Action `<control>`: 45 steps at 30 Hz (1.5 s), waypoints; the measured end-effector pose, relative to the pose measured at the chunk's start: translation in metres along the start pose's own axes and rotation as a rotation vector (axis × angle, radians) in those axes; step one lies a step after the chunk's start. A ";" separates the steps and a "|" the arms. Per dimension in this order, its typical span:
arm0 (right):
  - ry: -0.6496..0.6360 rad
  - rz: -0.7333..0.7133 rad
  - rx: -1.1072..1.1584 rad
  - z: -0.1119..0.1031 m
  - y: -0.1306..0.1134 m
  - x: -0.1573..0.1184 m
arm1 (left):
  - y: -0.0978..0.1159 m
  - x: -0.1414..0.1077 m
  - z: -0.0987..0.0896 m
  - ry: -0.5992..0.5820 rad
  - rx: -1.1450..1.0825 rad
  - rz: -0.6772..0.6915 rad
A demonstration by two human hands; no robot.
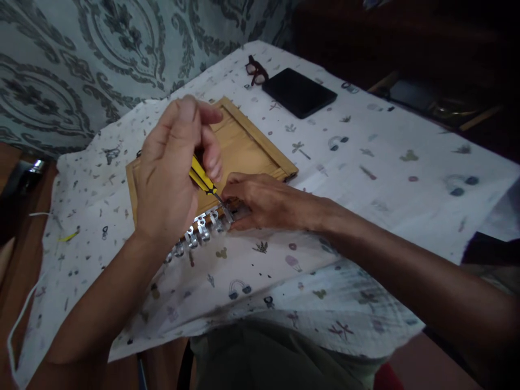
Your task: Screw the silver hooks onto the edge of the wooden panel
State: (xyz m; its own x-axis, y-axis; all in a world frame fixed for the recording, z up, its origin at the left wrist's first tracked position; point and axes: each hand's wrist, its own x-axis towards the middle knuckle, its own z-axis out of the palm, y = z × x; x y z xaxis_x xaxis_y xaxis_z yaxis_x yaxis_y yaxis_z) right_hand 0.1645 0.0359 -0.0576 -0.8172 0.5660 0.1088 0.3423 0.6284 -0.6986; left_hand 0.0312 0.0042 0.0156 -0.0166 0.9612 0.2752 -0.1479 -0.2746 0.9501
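Got a wooden panel (pixel 246 146) lying at a slant on the cloth (pixel 377 200), straight ahead, beneath and between the two hands. Raised border around a tan-gold face, darker bit at the right corner. Row of silver clips (pixel 203 230) along the near edge, curled like little loops and poking out past the wood a bit.

Left hand (pixel 170 168): back to the camera, over the panel's left part, fingers curled around a yellow tool (pixel 202 179) with black bits. Only a small gap between the bent fingers and the palm, with the upper finger sticking out straighter than the rest. Can't see most of the grip behind the back of the hand. Thin metal shaft slanting down to the right end of the clips, just beside the other hand's fingertips.

Right hand (pixel 272 203): low over the near edge, thumb and fingers bent in around that same end of the row, not spread wide. Can't tell how tight, or whether actually pinching a clip, with the tips partly hidden.

Further out on the cloth, beyond the panel: black tablet (pixel 299 93), lying flat, with dark-framed glasses (pixel 257 71) just beside the left corner. White fabric all over, printed with rainbows and palms. Behind, at upper left, a patterned wall (pixel 117 49). Down at the left edge, a white cord (pixel 9 346).
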 end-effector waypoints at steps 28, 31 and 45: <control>-0.021 0.037 0.028 0.000 0.002 0.002 | 0.007 0.003 -0.019 -0.108 -0.047 0.104; -0.026 0.037 0.029 -0.001 0.002 0.003 | 0.002 0.002 -0.021 -0.081 -0.042 0.088; -0.043 0.066 0.005 -0.002 -0.001 0.004 | 0.000 -0.003 -0.013 0.026 -0.029 0.061</control>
State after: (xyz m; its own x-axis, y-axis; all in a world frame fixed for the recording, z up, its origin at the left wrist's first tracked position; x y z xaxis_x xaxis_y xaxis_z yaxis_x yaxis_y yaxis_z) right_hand 0.1623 0.0383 -0.0546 -0.8124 0.5822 0.0320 0.3937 0.5882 -0.7064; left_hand 0.0183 0.0017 0.0132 -0.0520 0.9432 0.3281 -0.1747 -0.3321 0.9269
